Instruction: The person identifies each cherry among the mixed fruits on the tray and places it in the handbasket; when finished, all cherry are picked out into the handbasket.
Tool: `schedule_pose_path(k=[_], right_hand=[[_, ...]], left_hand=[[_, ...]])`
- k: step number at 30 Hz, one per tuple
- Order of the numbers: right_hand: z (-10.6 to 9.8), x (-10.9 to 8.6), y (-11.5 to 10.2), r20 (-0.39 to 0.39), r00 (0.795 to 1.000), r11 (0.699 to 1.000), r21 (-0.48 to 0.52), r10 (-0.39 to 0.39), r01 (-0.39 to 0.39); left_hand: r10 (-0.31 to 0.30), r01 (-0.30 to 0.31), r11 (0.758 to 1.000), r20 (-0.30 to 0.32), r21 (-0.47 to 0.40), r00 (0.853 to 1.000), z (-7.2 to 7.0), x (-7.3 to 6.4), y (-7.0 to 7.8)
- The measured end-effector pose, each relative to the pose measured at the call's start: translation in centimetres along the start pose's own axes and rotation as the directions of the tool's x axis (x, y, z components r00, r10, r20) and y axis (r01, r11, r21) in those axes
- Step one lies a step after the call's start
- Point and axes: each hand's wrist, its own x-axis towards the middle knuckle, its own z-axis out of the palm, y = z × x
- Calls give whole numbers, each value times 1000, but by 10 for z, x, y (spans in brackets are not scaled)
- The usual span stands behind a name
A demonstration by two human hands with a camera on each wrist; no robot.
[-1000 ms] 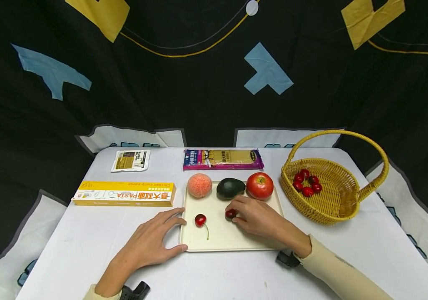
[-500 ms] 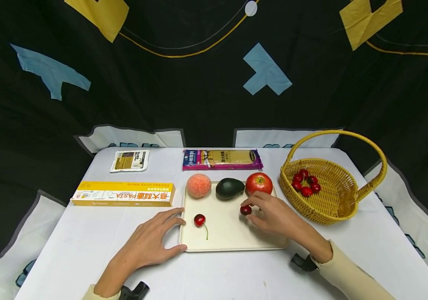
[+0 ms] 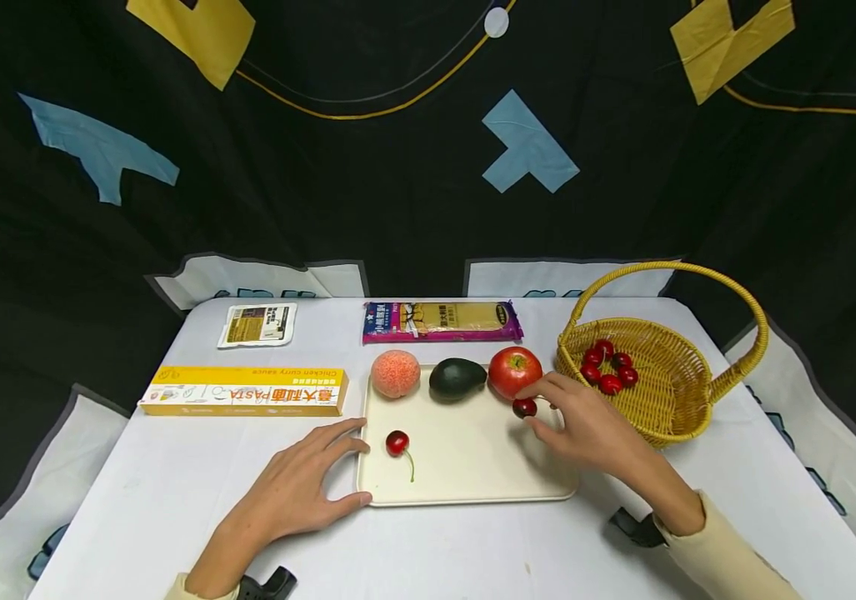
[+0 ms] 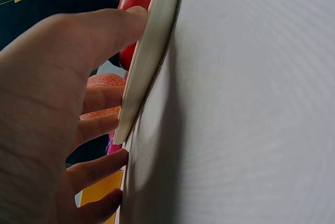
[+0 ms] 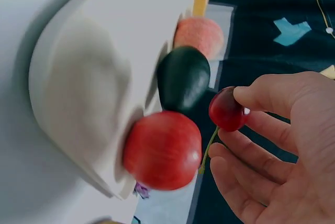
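Between thumb and fingers my right hand (image 3: 585,421) pinches a dark red cherry (image 5: 228,110), whose green stem hangs down in the right wrist view. It is above the right part of a cream tray (image 3: 465,458), just in front of a red apple (image 3: 515,372). My left hand (image 3: 300,483) rests at the tray's left edge, fingers spread and touching the rim. Another cherry (image 3: 397,443) with a stem lies on the tray's left part. A dark green avocado (image 3: 458,379) and a pinkish-orange peach-like fruit (image 3: 395,373) sit along the tray's back edge.
A yellow wicker basket (image 3: 668,400) with a tall handle stands right of the tray, several cherries (image 3: 611,383) inside. A pasta box (image 3: 243,392) lies left, a small white pouch (image 3: 257,325) behind it. A purple-edged noodle packet (image 3: 443,322) lies behind the tray.
My right hand has lifted the cherry and carried it rightward across the tray, from before the avocado to before the apple. The left hand has stayed at the tray's edge.
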Motion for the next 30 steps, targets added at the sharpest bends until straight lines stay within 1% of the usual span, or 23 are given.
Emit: schedule_pose_path(k=[8, 14, 17, 23, 30], right_hand=[[-15, -7, 10, -53, 998, 1000, 11, 23, -22], [-26, -10, 19, -102, 994, 999, -5, 43, -43], [-30, -12, 26, -109, 991, 997, -12, 75, -76], [-35, -16, 43, -119, 979, 982, -70, 168, -177], [-40, -24, 63, -156, 968, 971, -103, 198, -216]], left_hand=[[-12, 12, 1000, 7, -11, 1000, 2, 0, 0], [-3, 3, 1000, -2, -2, 1000, 1, 0, 0], [-2, 2, 1000, -1, 0, 1000, 1, 0, 0], [-3, 3, 1000, -3, 0, 1000, 0, 0, -1], [-1, 1, 1000, -6, -5, 1000, 0, 0, 0]])
